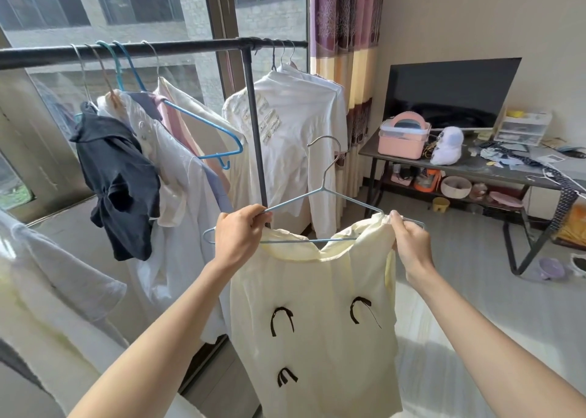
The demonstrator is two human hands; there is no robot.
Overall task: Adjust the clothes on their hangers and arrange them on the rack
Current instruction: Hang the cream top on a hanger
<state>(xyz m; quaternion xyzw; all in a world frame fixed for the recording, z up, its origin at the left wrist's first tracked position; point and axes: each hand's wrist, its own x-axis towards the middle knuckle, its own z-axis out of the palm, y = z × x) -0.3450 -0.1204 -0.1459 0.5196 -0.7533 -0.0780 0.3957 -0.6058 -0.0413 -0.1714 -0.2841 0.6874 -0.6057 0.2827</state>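
Two bare forearms reach up w/ a pale-yellow top printed w/ black curved marks (314, 316) held between them. Left hand (238, 234) has its grip curled round the left arm of a thin light-blue wire hanger (320, 192), near the top's neckline. Right hand (409, 243) pinches the top's right shoulder fabric against the hanger's right end; grip narrow, fingers bunched on cloth. Hanger's hook points up, free of the rail; left shoulder of the top isn't over the wire. Behind, a black metal clothes rack (253, 107) carries, left of its upright, a dark navy garment (117, 180), white shirts and an empty blue plastic hanger (203, 126); right of the upright hangs a white long-sleeve top w/ beaded front (295, 126). Far right, a dark tabletop (469, 164) holds a pink box (404, 138) and a black TV screen (450, 91).
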